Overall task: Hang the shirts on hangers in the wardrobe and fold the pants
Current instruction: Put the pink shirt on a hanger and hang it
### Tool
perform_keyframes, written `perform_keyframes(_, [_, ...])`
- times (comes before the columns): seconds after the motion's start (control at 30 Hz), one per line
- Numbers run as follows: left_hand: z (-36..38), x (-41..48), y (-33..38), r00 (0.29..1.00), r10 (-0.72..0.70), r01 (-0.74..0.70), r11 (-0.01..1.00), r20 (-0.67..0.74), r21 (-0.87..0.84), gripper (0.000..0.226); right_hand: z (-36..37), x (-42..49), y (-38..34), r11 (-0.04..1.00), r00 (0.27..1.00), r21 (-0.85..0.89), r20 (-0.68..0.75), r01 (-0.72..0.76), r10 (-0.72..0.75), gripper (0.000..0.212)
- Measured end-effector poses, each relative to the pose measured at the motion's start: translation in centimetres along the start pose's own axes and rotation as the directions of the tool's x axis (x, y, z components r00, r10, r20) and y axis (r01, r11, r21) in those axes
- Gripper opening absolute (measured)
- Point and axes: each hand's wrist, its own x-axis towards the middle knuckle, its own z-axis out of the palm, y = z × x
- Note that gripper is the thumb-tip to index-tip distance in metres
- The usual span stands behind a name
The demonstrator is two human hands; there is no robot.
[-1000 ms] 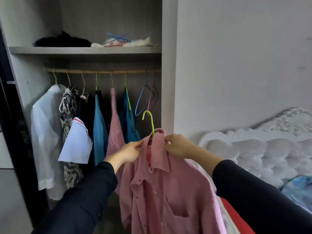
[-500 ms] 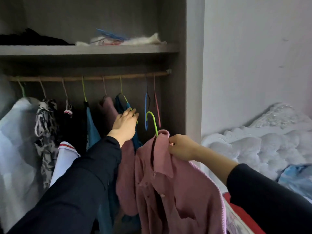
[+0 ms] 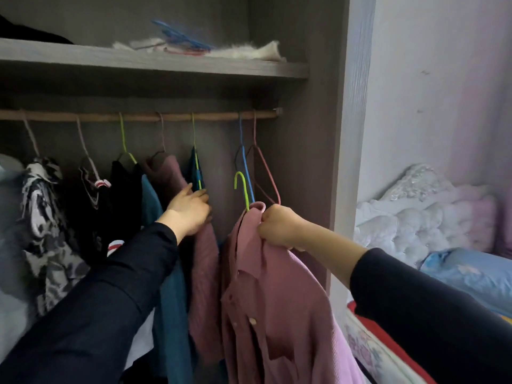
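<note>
A pink button shirt (image 3: 277,300) hangs on a green hanger (image 3: 243,189) whose hook is free, below the wooden rail (image 3: 177,116). My right hand (image 3: 279,225) grips the shirt's collar at the hanger's neck. My left hand (image 3: 189,210) reaches into the wardrobe and presses against a hung mauve garment (image 3: 205,273) and a teal one (image 3: 198,170), fingers lightly bent. Between them and the shirt the wardrobe's back shows. An empty blue hanger (image 3: 245,167) and an empty pink hanger (image 3: 266,173) hang at the rail's right end.
Several more garments hang left on the rail: a patterned one (image 3: 44,217), a black one (image 3: 124,195), a teal one (image 3: 166,286). The shelf (image 3: 155,60) above carries loose hangers and white cloth. The wardrobe's side panel (image 3: 352,134) stands right; a bed headboard (image 3: 421,214) lies beyond.
My left hand has let go of the pink shirt and moved into the hung clothes. The view has come closer to the wardrobe; my right hand still carries the shirt.
</note>
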Motion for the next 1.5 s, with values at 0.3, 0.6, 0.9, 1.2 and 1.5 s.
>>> perform_keyframes(0.3, [1.8, -2.3, -3.6, 1.0, 0.013, -0.013, 0.993, 0.006, -0.119, 0.044, -2.2, 4.5, -7.4, 0.974, 0.994, 0.224, -0.111, 0.027, -0.002, 0.038])
perform_keyframes(0.6, [0.7, -0.6, -6.2, 0.998, 0.013, -0.026, 0.969, -0.054, -0.247, 0.039, -2.3, 11.1, -10.3, 0.982, 0.969, 0.168, -0.245, 0.086, -0.043, 0.037])
perform_keyframes(0.9, [1.1, 3.2, -8.7, 0.996, 0.022, -0.051, 0.947, -0.092, -0.318, 0.033, -4.3, 18.2, -11.7, 0.969, 0.908, 0.147, -0.4, 0.2, -0.127, 0.038])
perform_keyframes(1.2, [1.3, 5.7, -8.5, 0.981, -0.029, -0.062, 0.888, -0.19, -0.456, 0.027, -2.7, 22.3, -9.7, 0.991, 0.921, 0.074, -0.383, 0.114, -0.077, 0.032])
perform_keyframes(1.5, [0.2, 8.1, -8.0, 0.96, -0.13, -0.024, 0.846, -0.25, -0.533, 0.03, -3.9, 23.2, -8.3, 0.99, 0.957, -0.041, -0.254, 0.135, -0.141, 0.021])
